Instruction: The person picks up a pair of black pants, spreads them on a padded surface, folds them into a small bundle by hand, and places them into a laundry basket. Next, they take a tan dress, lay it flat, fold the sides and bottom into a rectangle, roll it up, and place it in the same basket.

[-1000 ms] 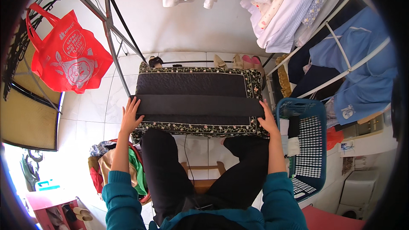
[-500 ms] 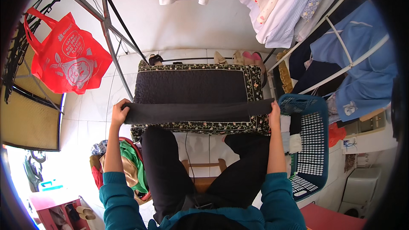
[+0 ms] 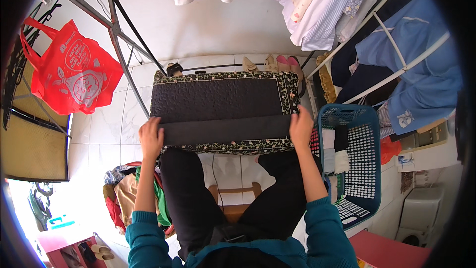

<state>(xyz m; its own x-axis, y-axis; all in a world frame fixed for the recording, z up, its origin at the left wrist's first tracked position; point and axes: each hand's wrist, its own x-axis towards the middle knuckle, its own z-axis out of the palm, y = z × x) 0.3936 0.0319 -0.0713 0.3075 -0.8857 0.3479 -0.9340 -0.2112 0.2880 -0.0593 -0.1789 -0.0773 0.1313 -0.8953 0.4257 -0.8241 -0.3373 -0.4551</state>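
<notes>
A long black cloth (image 3: 228,130), folded into a narrow strip, lies across the near part of a dark quilted pad (image 3: 218,94) with a floral border. My left hand (image 3: 151,136) is at the strip's left end, thumb along the cloth and fingers curled at the pad's edge. At the opposite end my right hand (image 3: 301,128) grips the strip's corner, its fingertips partly hidden. Both hands rest low against the pad, and the strip looks flat and stretched between them.
A teal laundry basket (image 3: 375,168) with small folded cloths stands at my right. Left of my legs is a heap of clothes (image 3: 130,196). A red bag (image 3: 74,72) hangs from a metal rack (image 3: 115,30). Clothes (image 3: 325,17) hang overhead; shoes (image 3: 270,63) sit beyond the pad.
The black strip, held up between my hands before, is now lowered onto the pad. My left hand has moved right and down, my right hand leftward. The view has shifted slightly.
</notes>
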